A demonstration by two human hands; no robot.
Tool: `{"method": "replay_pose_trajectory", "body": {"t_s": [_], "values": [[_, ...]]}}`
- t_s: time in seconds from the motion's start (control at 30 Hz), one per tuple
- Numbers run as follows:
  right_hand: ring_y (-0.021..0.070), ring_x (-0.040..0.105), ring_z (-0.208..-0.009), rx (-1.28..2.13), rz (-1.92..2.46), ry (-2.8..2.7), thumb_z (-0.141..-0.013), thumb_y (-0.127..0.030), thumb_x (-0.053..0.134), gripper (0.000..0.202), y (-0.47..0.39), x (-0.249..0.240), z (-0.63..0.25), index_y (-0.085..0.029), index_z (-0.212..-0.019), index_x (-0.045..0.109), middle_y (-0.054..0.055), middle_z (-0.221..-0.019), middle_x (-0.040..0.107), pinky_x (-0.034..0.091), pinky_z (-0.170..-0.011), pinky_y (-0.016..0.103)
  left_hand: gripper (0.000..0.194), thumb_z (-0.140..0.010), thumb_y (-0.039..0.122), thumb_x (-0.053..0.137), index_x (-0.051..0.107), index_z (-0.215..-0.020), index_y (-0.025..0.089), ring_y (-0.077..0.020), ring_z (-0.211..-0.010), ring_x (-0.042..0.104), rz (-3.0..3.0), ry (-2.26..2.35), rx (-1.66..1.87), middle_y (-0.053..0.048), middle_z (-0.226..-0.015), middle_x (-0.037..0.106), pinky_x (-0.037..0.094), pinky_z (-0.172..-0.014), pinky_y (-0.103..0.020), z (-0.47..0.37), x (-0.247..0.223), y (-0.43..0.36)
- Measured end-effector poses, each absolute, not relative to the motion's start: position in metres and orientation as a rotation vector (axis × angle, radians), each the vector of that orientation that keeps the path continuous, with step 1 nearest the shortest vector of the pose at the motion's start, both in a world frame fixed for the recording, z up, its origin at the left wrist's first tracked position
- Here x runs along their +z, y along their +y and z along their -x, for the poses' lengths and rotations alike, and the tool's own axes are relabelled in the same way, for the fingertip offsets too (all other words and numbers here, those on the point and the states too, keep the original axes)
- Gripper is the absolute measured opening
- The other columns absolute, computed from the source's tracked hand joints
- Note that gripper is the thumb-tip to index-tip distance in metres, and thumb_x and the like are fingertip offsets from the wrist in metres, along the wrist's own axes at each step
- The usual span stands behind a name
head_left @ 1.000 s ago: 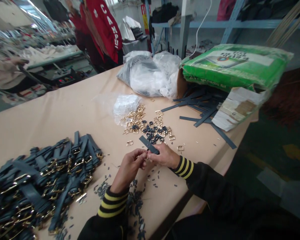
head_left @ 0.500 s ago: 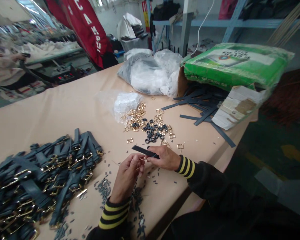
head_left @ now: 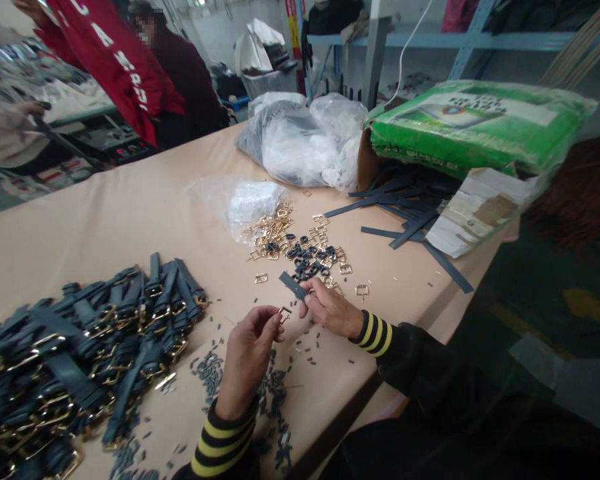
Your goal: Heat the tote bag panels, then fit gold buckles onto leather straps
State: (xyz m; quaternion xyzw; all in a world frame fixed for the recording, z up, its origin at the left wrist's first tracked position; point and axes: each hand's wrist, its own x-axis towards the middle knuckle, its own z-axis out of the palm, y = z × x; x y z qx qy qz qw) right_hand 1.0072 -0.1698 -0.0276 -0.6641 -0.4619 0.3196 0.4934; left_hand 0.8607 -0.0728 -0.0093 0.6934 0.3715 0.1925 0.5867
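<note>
A small gold buckle (head_left: 285,314) is pinched between the thumb and fingers of my left hand (head_left: 253,343). My right hand (head_left: 331,308) grips a short dark strap (head_left: 293,285), whose free end points up and left. Strap and buckle are apart, with a small gap between them. Just beyond my hands lie a heap of dark loops (head_left: 307,257) and loose gold buckles (head_left: 273,230). Small dark bits (head_left: 275,390) are scattered on the table around my left wrist.
Buckled straps (head_left: 80,353) are piled at the left of the table (head_left: 130,213). Clear plastic bags (head_left: 310,143) stand at the back. A green package (head_left: 480,127) sits at the right, dark strips (head_left: 405,213) spilling beneath it. A person in dark red (head_left: 190,87) is beyond the table.
My hands have moved apart. The buckle now shows in my left fingers, and the strap has turned to show its flat face. Behind the table, a red garment has shifted left, uncovering a person.
</note>
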Motion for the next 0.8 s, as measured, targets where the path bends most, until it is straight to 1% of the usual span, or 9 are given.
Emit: {"method": "replay_pose_trajectory", "body": {"t_s": [0.1, 0.2, 0.3, 0.4, 0.57, 0.67, 0.73, 0.8], "values": [[0.0065, 0.050, -0.048, 0.920, 1.589, -1.087, -0.083, -0.009, 0.038, 0.012, -0.170, -0.032, -1.009, -0.015, -0.088, 0.047, 0.001, -0.078, 0.062, 0.043, -0.052, 0.020, 0.023, -0.068, 0.033, 0.066, 0.060, -0.081, 0.015, -0.0103, -0.054, 0.053, -1.558, 0.837, 0.417, 0.001, -0.061, 0.058, 0.046, -0.052, -0.021, -0.860, 0.006, -0.076], [0.0042, 0.049, -0.044, 1.130, 1.409, -1.074, -0.082, -0.010, 0.040, 0.019, -0.172, -0.034, -1.010, -0.014, -0.097, 0.051, 0.001, -0.078, 0.062, 0.041, -0.044, 0.017, 0.023, -0.068, 0.031, 0.067, 0.060, -0.083, 0.015, -0.0100, -0.054, 0.054, -1.518, 0.793, 0.415, 0.001, -0.061, 0.059, 0.047, -0.052, -0.021, -0.858, 0.014, -0.075], [0.0022, 0.042, -0.039, 1.308, 1.182, -1.048, -0.082, -0.011, 0.042, 0.028, -0.176, -0.035, -1.012, -0.012, -0.108, 0.051, 0.000, -0.071, 0.060, 0.035, -0.038, 0.014, 0.023, -0.069, 0.029, 0.068, 0.060, -0.084, 0.014, -0.0084, -0.054, 0.053, -1.451, 0.823, 0.502, 0.001, -0.061, 0.058, 0.045, -0.051, -0.018, -0.856, 0.011, -0.069], [0.0013, 0.039, -0.037, 1.417, 1.033, -0.968, -0.081, -0.013, 0.045, 0.030, -0.180, -0.036, -1.015, -0.010, -0.110, 0.050, 0.000, -0.070, 0.060, 0.030, -0.035, 0.013, 0.021, -0.068, 0.026, 0.069, 0.060, -0.083, 0.014, -0.0058, -0.054, 0.051, -1.295, 0.832, 0.534, 0.002, -0.061, 0.056, 0.043, -0.050, -0.014, -0.856, 0.007, -0.065], [0.0013, 0.039, -0.037, 1.457, 0.926, -0.981, -0.080, -0.021, 0.052, 0.029, -0.182, -0.036, -1.022, -0.010, -0.107, 0.051, 0.000, -0.069, 0.060, 0.028, -0.034, 0.013, 0.022, -0.063, 0.022, 0.073, 0.059, -0.077, 0.012, -0.0019, -0.047, 0.045, -0.997, 0.784, 0.406, 0.003, -0.056, 0.052, 0.039, -0.044, -0.009, -0.857, 0.008, -0.067], [0.0015, 0.038, -0.036, 1.432, 0.960, -1.037, -0.082, -0.024, 0.051, 0.025, -0.181, -0.033, -1.020, -0.010, -0.103, 0.051, 0.000, -0.068, 0.059, 0.028, -0.035, 0.014, 0.025, -0.059, 0.020, 0.076, 0.059, -0.076, 0.013, -0.0009, -0.047, 0.045, -0.856, 0.757, 0.307, 0.003, -0.057, 0.052, 0.038, -0.043, -0.007, -0.860, 0.004, -0.075], [0.0030, 0.043, -0.041, 1.356, 1.018, -1.065, -0.082, -0.023, 0.051, 0.017, -0.179, -0.031, -1.016, -0.010, -0.094, 0.051, 0.000, -0.067, 0.058, 0.033, -0.039, 0.015, 0.024, -0.059, 0.019, 0.076, 0.058, -0.074, 0.011, -0.0011, -0.048, 0.045, -0.825, 0.713, 0.252, 0.002, -0.058, 0.054, 0.038, -0.043, -0.007, -0.865, -0.003, -0.082], [0.0065, 0.052, -0.051, 1.231, 1.088, -1.079, -0.082, -0.019, 0.051, 0.009, -0.179, -0.030, -1.011, -0.012, -0.086, 0.048, 0.000, -0.066, 0.059, 0.041, -0.049, 0.017, 0.021, -0.062, 0.019, 0.073, 0.057, -0.072, 0.009, -0.0017, -0.049, 0.046, -0.832, 0.682, 0.235, -0.001, -0.060, 0.056, 0.039, -0.044, -0.008, -0.870, -0.011, -0.089]]}}
